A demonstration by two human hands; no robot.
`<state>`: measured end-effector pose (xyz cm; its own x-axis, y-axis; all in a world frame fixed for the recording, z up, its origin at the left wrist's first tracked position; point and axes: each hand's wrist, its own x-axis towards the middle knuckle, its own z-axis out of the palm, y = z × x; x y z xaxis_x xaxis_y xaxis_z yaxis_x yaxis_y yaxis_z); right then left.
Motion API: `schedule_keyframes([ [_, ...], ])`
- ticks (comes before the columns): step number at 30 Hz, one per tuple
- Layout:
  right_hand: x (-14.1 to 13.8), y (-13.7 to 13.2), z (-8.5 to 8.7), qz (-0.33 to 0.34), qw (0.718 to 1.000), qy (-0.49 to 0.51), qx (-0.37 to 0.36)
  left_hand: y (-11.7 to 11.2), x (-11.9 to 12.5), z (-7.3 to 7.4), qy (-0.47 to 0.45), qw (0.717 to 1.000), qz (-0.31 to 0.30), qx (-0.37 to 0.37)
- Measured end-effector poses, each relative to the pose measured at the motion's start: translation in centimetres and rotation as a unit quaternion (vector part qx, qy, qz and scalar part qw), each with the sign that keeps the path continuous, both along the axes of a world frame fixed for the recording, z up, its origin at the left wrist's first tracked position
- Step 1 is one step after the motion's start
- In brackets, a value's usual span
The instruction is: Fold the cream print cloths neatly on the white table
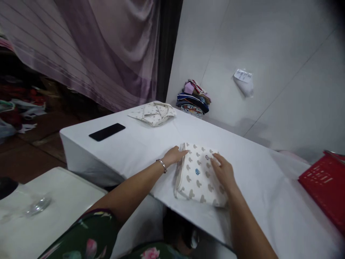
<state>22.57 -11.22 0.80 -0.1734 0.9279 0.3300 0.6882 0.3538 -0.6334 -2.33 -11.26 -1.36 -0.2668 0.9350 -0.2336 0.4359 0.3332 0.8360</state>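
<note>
A folded white cloth (198, 181) with grey mushroom shapes and a small blue one lies near the front edge of the white-covered table (242, 165). At its upper left edge, my left hand (174, 156) grips the layers, one digit reaching over the top. A bracelet circles that wrist. My right hand (224, 172) rests on the cloth's right side, fingers stretched out flat. Farther back on the table sits a loosely folded pale garment (157, 114) with small dark marks. To its left is a black phone-like slab (107, 132).
A stack of folded clothes (193, 99) stands by the wall at the table's back. A red bag (325, 183) is at the right edge. Lower left is another white table (67, 205) with a clear object. A purple curtain (113, 46) hangs behind.
</note>
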Motion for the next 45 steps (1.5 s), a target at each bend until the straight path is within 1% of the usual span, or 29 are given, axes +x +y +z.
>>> schedule_keyframes([
  [1, 1.3, 1.0, 0.3, -0.037, 0.999, -0.013, -0.026, 0.5, 0.0, 0.1, 0.006, 1.0, -0.006, -0.008],
  [3, 3.5, 2.6, 0.4, -0.092, 0.988, -0.05, -0.113, 1.2, 0.3, 0.1, 0.012, 1.0, -0.009, -0.022],
  [5, 4.7, 3.7, 0.0, -0.117, 0.97, -0.063, -0.201, 1.4, 0.7, 0.2, 0.014, 1.0, -0.001, -0.021],
  [7, 4.9, 4.1, -0.7, -0.117, 0.961, -0.039, -0.246, 1.1, 1.3, 0.2, 0.014, 1.0, 0.009, -0.006],
  [10, 4.3, 3.9, -1.9, -0.102, 0.968, 0.009, -0.231, 0.3, 2.1, -0.1, -0.007, 1.0, 0.017, 0.023],
  [13, 4.0, 3.7, -2.4, -0.087, 0.967, 0.083, -0.224, 0.2, 2.7, -0.2, -0.066, 0.997, 0.018, 0.041],
  [15, 4.4, 4.0, -2.2, -0.092, 0.961, 0.142, -0.218, 1.0, 2.9, 0.1, -0.09, 0.994, 0.017, 0.053],
  [17, 5.0, 4.6, -1.6, -0.12, 0.96, 0.167, -0.19, 2.6, 3.2, 0.7, -0.092, 0.993, 0.006, 0.072],
  [19, 5.6, 5.4, -1.2, -0.153, 0.964, 0.152, -0.158, 4.7, 3.7, 1.2, -0.087, 0.992, -0.01, 0.09],
  [21, 6.1, 6.2, -1.3, -0.18, 0.966, 0.106, -0.152, 6.6, 4.1, 1.2, -0.08, 0.993, -0.007, 0.088],
  [22, 6.3, 6.5, -1.6, -0.187, 0.967, 0.077, -0.154, 7.2, 4.3, 0.9, -0.075, 0.994, 0.001, 0.081],
  [24, 6.6, 6.9, -2.6, -0.192, 0.968, 0.033, -0.16, 8.0, 4.5, -0.1, -0.079, 0.994, 0.021, 0.072],
  [25, 6.8, 6.9, -3.2, -0.191, 0.968, 0.028, -0.16, 8.0, 4.5, -0.8, -0.092, 0.992, 0.031, 0.078],
  [27, 7.1, 6.7, -4.1, -0.188, 0.968, 0.055, -0.154, 7.8, 4.2, -2.1, -0.127, 0.985, 0.046, 0.105],
  [29, 7.5, 6.4, -4.6, -0.181, 0.966, 0.101, -0.157, 7.3, 3.8, -2.9, -0.155, 0.978, 0.058, 0.125],
  [30, 7.7, 6.2, -4.7, -0.176, 0.963, 0.123, -0.161, 7.1, 3.6, -3.0, -0.157, 0.977, 0.057, 0.134],
  [32, 8.0, 6.0, -4.6, -0.169, 0.958, 0.155, -0.171, 6.8, 3.2, -2.8, -0.135, 0.977, 0.042, 0.161],
  [34, 8.1, 5.9, -4.4, -0.173, 0.954, 0.17, -0.175, 6.6, 2.9, -2.3, -0.08, 0.977, 0.017, 0.199],
  [36, 8.1, 5.9, -4.4, -0.177, 0.953, 0.177, -0.169, 6.3, 2.8, -1.7, -0.018, 0.976, -0.013, 0.218],
  [38, 8.1, 5.9, -4.5, -0.179, 0.952, 0.187, -0.164, 6.1, 2.9, -1.2, 0.015, 0.977, -0.047, 0.209],
  [41, 8.1, 5.8, -4.6, -0.177, 0.95, 0.197, -0.165, 5.7, 3.1, -0.9, 0.029, 0.981, -0.085, 0.171],
  [45, 8.4, 5.7, -4.8, -0.181, 0.947, 0.217, -0.151, 5.5, 3.3, -0.7, 0.055, 0.986, -0.079, 0.135],
])
